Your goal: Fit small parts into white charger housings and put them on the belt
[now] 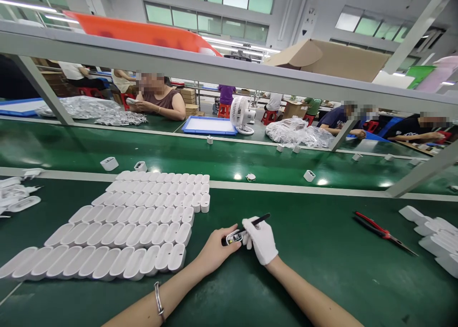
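Note:
My left hand is bare and pinches a small white oval part just above the green table. My right hand, in a white glove, grips a thin black pen-like tool whose lower end meets the part. To the left of both hands lie several rows of white oval shells, packed side by side.
Red-handled pliers lie at the right, beside stacked white parts. More white pieces sit at the far left. Small white caps dot the conveyor belt beyond. Other people sit behind it, near a blue tray and a fan.

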{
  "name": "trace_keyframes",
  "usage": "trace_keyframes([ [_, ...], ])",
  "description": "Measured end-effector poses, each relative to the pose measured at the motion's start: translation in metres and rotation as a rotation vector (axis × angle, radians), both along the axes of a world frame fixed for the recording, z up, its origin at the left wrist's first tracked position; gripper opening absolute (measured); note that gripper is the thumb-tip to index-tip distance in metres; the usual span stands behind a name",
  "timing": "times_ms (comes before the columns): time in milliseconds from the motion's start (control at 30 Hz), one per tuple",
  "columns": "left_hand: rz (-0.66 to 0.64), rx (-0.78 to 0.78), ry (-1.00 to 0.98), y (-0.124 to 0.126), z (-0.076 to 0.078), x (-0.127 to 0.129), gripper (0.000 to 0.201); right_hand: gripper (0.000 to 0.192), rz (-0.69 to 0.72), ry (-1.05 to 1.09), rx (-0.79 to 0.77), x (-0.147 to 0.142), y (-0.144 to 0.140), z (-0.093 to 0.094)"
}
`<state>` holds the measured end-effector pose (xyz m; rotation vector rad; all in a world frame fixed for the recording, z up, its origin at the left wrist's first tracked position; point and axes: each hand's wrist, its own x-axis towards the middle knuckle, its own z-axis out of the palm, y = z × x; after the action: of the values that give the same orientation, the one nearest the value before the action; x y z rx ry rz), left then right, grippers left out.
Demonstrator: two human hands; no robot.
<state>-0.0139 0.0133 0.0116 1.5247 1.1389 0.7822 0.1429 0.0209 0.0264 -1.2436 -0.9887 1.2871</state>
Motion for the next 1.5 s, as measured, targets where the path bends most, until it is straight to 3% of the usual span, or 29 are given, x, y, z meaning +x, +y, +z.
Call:
trace_keyframes([
  [367,0.023,0.026,0.004,-0.003,0.000,0.001,0.055,0.037,-0.037,-0.162,0.000,0.000,0.002,-0.005],
  [500,0.033,0.039,0.033,-0.007,-0.001,0.003,0.056,0.045,-0.062,-0.635,-0.044,0.035,0.013,0.000],
  [600,0.028,0.054,0.045,-0.009,-0.001,0.004,0.057,0.039,0.011,-0.910,-0.107,0.060,0.023,0.007],
  [700,0.027,0.060,0.055,-0.011,0.004,0.002,0.064,0.034,0.030,-1.058,-0.156,0.064,0.021,0.017],
  [767,0.019,0.117,0.149,-0.012,0.012,-0.002,0.075,0.030,0.026,-1.164,-0.053,0.054,0.011,0.025],
  [833,0.052,0.242,0.353,-0.012,0.020,-0.006,0.073,0.045,0.171,-1.214,0.212,0.038,-0.003,0.031],
  [900,0.158,0.363,0.595,-0.011,0.027,-0.008,0.059,0.058,0.452,-1.166,0.448,0.023,-0.012,0.031],
  [1000,0.279,0.384,0.822,-0.008,0.029,-0.008,0.056,0.029,0.724,-1.015,0.487,0.010,-0.002,0.025],
  [1033,0.279,0.372,0.866,-0.007,0.028,-0.008,0.060,0.018,0.711,-0.993,0.447,0.010,0.011,0.024],
  [1100,0.259,0.370,0.925,-0.006,0.022,-0.007,0.066,0.010,0.540,-1.015,0.335,0.015,0.049,0.025],
  [1200,0.287,0.447,0.987,-0.002,0.013,-0.006,0.070,0.024,0.148,-1.137,0.169,0.032,0.116,0.036],
  [1300,0.338,0.498,1.043,0.002,0.008,-0.006,0.075,0.036,-0.056,-1.225,0.093,0.041,0.163,0.043],
  [1400,0.353,0.470,1.134,0.003,0.008,-0.006,0.085,0.049,-0.107,-1.285,0.173,0.020,0.180,0.039],
  [1500,0.320,0.495,1.160,-0.004,0.006,-0.008,0.084,0.059,-0.006,-1.300,0.284,-0.027,0.185,0.026],
])
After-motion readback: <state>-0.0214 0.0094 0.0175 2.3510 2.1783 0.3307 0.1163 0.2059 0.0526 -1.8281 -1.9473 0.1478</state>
